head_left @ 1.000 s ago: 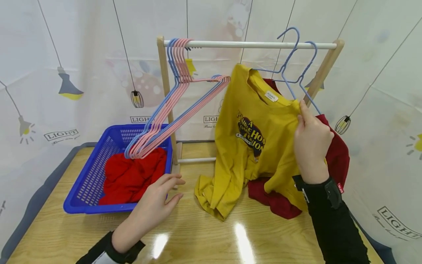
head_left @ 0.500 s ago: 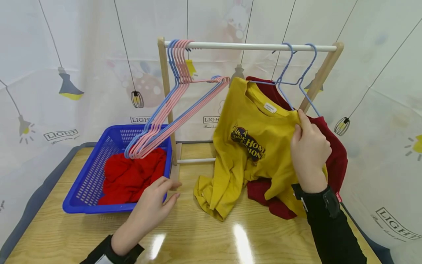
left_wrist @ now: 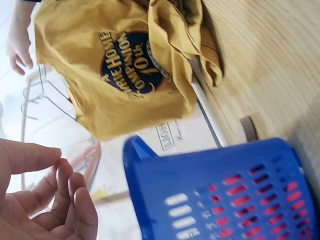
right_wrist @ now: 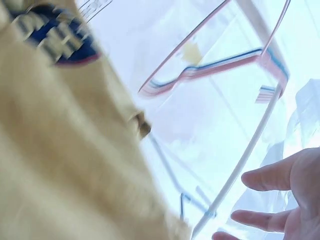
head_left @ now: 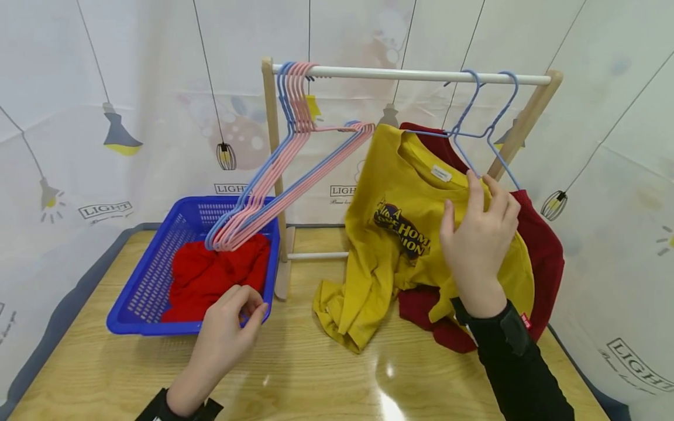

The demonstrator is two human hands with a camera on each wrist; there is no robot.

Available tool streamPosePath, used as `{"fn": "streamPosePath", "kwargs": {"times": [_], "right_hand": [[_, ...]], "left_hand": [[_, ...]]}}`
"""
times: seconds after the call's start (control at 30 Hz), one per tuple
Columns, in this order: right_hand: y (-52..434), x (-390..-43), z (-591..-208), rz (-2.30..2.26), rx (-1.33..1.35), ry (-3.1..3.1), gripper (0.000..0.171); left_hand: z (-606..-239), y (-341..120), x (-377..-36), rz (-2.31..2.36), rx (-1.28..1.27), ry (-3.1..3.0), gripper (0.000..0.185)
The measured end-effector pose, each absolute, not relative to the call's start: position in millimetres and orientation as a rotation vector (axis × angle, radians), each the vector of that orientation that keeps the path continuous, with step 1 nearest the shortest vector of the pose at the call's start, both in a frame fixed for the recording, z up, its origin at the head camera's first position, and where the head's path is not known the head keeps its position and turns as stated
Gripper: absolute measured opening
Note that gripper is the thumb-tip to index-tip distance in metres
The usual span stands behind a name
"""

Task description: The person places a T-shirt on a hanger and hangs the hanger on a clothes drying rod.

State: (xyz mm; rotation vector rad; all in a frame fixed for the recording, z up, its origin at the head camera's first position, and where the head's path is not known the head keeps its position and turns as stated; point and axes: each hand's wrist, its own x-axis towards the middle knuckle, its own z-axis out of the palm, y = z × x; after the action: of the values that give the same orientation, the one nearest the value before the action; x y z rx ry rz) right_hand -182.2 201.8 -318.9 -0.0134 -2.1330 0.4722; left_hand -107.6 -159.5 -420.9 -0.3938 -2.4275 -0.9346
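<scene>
A yellow shirt (head_left: 368, 245) with printed lettering hangs from a blue hanger (head_left: 457, 126) on the rack's right half. Behind it, a dark red garment (head_left: 544, 263) hangs on a second blue hanger (head_left: 495, 124). My right hand (head_left: 479, 248) is in front of the shirt's right shoulder with fingers spread and nothing in its grasp. Low on the left, my left hand (head_left: 226, 327) is beside the basket's front right corner. Its fingers curl loosely and its thumb tip meets a fingertip (left_wrist: 62, 165), with nothing seen between them.
A blue basket (head_left: 152, 328) holds bunched red cloth (head_left: 210, 275) on the wooden table (head_left: 295, 380). Several pink and blue hangers (head_left: 301, 117) hang bunched at the left of the rack's white bar (head_left: 379, 73), partly over the basket. A patterned sheet (head_left: 168, 70) stands behind.
The yellow shirt's hanger has come down onto the bar. My right hand has let go of the shirt's shoulder and spread its fingers. My left hand has moved slightly left and curled more.
</scene>
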Motion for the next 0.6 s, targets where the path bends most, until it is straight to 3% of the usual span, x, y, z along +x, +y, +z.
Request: {"fn": "streamPosePath", "kwargs": {"times": [0.33, 0.6], "right_hand": [[142.7, -224.7, -322.6, 0.837, 0.394, -2.094, 0.031], [75.6, -261.1, -325.4, 1.151, 0.568, -2.142, 0.023]], "left_hand": [[-430.1, -184.5, -102.8, -0.919, -0.231, -2.351, 0.025], [-430.7, -195.4, -99.2, -0.926, -0.167, -2.300, 0.024]]}}
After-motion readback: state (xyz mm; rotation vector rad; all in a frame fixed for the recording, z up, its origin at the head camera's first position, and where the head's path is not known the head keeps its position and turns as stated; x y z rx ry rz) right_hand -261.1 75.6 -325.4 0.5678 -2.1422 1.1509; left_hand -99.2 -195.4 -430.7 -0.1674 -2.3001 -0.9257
